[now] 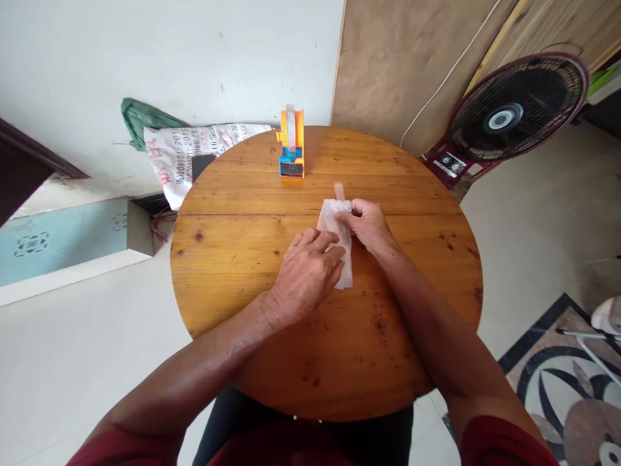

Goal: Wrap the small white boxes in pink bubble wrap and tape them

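Observation:
A whitish, translucent bubble-wrap packet [343, 226] lies lengthwise near the middle of the round wooden table [233, 259]. Whatever it may contain is hidden. My left hand [313, 268] rests on its left side and lower part, palm down, with the fingers spread across the wrap. At the upper right corner, my right hand [371, 225] pinches the packet's edge between thumb and fingers. A short strip of tape [339, 191] sticks out beyond the packet's top end.
An orange and blue tape dispenser [292, 145] stands at the table's far edge. Behind the table's left side lies a printed white sack [167, 152] with a green bag [145, 116]. A dark red fan [519, 113] stands at the right.

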Demonstrator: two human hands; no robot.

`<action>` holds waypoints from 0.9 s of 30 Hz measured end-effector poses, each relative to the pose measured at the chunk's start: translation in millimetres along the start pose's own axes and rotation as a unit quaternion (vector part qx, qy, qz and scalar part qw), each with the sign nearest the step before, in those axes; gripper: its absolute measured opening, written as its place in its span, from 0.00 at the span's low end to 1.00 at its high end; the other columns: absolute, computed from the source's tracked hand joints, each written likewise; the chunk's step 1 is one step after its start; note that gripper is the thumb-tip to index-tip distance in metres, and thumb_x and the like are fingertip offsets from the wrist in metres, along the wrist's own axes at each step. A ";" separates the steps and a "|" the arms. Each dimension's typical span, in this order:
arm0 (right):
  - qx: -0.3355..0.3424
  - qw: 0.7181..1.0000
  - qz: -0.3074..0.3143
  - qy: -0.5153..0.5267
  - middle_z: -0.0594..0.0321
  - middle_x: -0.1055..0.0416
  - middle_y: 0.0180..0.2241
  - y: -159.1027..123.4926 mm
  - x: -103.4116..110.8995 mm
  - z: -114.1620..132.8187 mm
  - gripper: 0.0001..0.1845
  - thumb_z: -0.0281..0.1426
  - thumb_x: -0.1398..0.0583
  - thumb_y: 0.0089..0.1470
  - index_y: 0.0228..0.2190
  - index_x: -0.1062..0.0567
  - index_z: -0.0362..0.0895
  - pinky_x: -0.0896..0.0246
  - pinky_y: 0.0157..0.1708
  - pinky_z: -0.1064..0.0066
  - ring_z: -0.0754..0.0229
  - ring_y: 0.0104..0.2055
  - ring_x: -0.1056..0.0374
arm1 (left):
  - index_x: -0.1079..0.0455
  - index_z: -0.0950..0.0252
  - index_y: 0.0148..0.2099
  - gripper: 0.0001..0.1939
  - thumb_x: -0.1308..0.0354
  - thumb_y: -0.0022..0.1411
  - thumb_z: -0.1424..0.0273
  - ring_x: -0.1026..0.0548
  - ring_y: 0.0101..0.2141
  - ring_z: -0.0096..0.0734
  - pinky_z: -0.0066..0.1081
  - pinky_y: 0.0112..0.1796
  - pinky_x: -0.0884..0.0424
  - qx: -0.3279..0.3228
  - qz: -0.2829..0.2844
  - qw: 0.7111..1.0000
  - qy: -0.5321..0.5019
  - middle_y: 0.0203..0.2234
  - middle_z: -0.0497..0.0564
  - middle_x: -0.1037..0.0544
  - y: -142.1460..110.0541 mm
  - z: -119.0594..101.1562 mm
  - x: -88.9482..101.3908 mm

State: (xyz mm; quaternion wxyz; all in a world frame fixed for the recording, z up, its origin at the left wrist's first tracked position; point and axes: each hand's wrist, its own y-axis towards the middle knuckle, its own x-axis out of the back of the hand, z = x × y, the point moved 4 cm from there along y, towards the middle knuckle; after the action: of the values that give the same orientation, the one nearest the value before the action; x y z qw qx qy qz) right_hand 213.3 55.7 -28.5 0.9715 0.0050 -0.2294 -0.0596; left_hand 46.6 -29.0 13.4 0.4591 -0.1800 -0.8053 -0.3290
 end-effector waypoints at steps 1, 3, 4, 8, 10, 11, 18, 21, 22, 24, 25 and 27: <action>0.017 1.000 -0.010 -0.015 0.72 0.40 0.20 0.7 0.0 -1.4 0.14 0.39 0.36 0.44 0.20 0.33 0.45 0.54 0.23 0.73 0.67 0.23 0.48 | 0.23 0.64 0.42 0.10 0.47 0.69 0.72 0.28 0.45 0.43 0.42 0.45 0.30 0.001 0.005 1.000 0.008 0.48 0.57 0.22 0.0 -0.7 0.3; 0.037 0.999 -0.018 -0.034 0.71 0.40 0.21 1.6 -0.5 -3.6 0.13 0.39 0.37 0.44 0.20 0.34 0.45 0.53 0.24 0.73 0.66 0.25 0.46 | 0.23 0.64 0.41 0.11 0.48 0.70 0.71 0.28 0.43 0.41 0.41 0.44 0.31 -0.003 0.020 1.000 0.020 0.46 0.56 0.20 0.1 -2.5 0.5; 0.042 0.998 -0.020 -0.039 0.71 0.40 0.21 1.9 -0.7 -4.2 0.13 0.38 0.37 0.45 0.20 0.34 0.45 0.52 0.25 0.73 0.66 0.26 0.46 | 0.23 0.64 0.41 0.12 0.49 0.71 0.71 0.27 0.42 0.41 0.41 0.44 0.30 -0.004 0.025 0.999 0.026 0.47 0.56 0.20 0.1 -3.3 0.7; 0.063 0.996 -0.022 -0.052 0.71 0.40 0.21 2.3 -1.0 -4.4 0.12 0.37 0.38 0.45 0.20 0.34 0.46 0.52 0.26 0.72 0.65 0.26 0.46 | 0.24 0.64 0.40 0.12 0.49 0.71 0.72 0.24 0.43 0.42 0.42 0.43 0.28 -0.011 0.039 0.998 0.051 0.55 0.55 0.22 -0.6 -5.0 1.0; 0.066 0.996 -0.018 -0.055 0.71 0.41 0.21 2.6 -1.2 -4.0 0.11 0.36 0.38 0.46 0.20 0.35 0.46 0.52 0.27 0.71 0.65 0.26 0.46 | 0.24 0.64 0.40 0.10 0.48 0.70 0.73 0.23 0.44 0.42 0.41 0.43 0.27 -0.013 0.050 0.997 0.049 0.58 0.55 0.25 -1.0 -5.1 0.4; 0.066 0.996 -0.015 -0.056 0.71 0.42 0.21 2.6 -1.4 -3.4 0.11 0.35 0.38 0.46 0.20 0.35 0.46 0.52 0.27 0.71 0.65 0.26 0.47 | 0.25 0.64 0.41 0.10 0.48 0.70 0.73 0.22 0.44 0.41 0.41 0.43 0.27 -0.013 0.056 0.997 0.046 0.59 0.56 0.25 -1.0 -5.0 0.0; 0.053 0.998 -0.018 0.017 0.71 0.43 0.21 -5.4 -2.7 9.5 0.12 0.35 0.37 0.46 0.20 0.36 0.46 0.52 0.27 0.71 0.65 0.27 0.47 | 0.27 0.66 0.44 0.11 0.51 0.71 0.74 0.21 0.43 0.42 0.40 0.45 0.25 0.018 0.116 0.993 0.010 0.42 0.57 0.18 2.2 -3.4 -2.9; 0.017 0.994 0.006 0.108 0.71 0.40 0.23 -12.1 -2.3 16.8 0.12 0.37 0.36 0.45 0.22 0.34 0.46 0.48 0.27 0.72 0.65 0.27 0.44 | 0.27 0.66 0.44 0.10 0.50 0.71 0.73 0.20 0.42 0.42 0.40 0.44 0.25 0.035 0.122 0.992 0.006 0.40 0.56 0.18 3.0 -3.1 -2.5; 0.001 0.991 0.020 0.134 0.70 0.38 0.23 -14.1 -1.6 19.1 0.12 0.37 0.35 0.45 0.23 0.34 0.46 0.47 0.27 0.72 0.65 0.28 0.43 | 0.27 0.66 0.44 0.10 0.50 0.71 0.73 0.20 0.42 0.42 0.39 0.44 0.25 0.039 0.121 0.992 0.004 0.40 0.56 0.18 3.0 -2.9 -2.4; -0.023 0.983 0.051 0.172 0.69 0.35 0.25 -17.7 0.8 23.9 0.13 0.38 0.34 0.45 0.25 0.33 0.46 0.44 0.28 0.71 0.64 0.29 0.40 | 0.26 0.66 0.45 0.11 0.50 0.71 0.72 0.20 0.42 0.42 0.40 0.45 0.25 0.045 0.120 0.992 0.000 0.40 0.55 0.18 2.6 -2.5 -2.6; -0.030 0.980 0.069 0.183 0.69 0.34 0.26 -19.1 2.0 26.5 0.14 0.39 0.33 0.45 0.25 0.32 0.46 0.42 0.30 0.70 0.63 0.30 0.39 | 0.26 0.66 0.46 0.11 0.51 0.71 0.72 0.20 0.43 0.42 0.40 0.45 0.25 0.048 0.121 0.992 -0.002 0.40 0.55 0.18 2.4 -2.1 -2.8; -0.035 0.976 0.097 0.192 0.68 0.32 0.27 -21.1 4.0 31.4 0.14 0.39 0.32 0.45 0.26 0.31 0.47 0.39 0.32 0.68 0.62 0.31 0.36 | 0.26 0.65 0.47 0.11 0.50 0.71 0.72 0.20 0.44 0.42 0.40 0.46 0.25 0.052 0.119 0.991 -0.004 0.42 0.55 0.18 2.0 -1.3 -3.2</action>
State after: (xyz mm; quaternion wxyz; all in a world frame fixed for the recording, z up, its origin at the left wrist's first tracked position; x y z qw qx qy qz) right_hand 200.5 34.8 0.6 0.9981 -0.0395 -0.0360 0.0290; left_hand 50.2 -28.4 11.9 0.5007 -0.2518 -0.7960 -0.2287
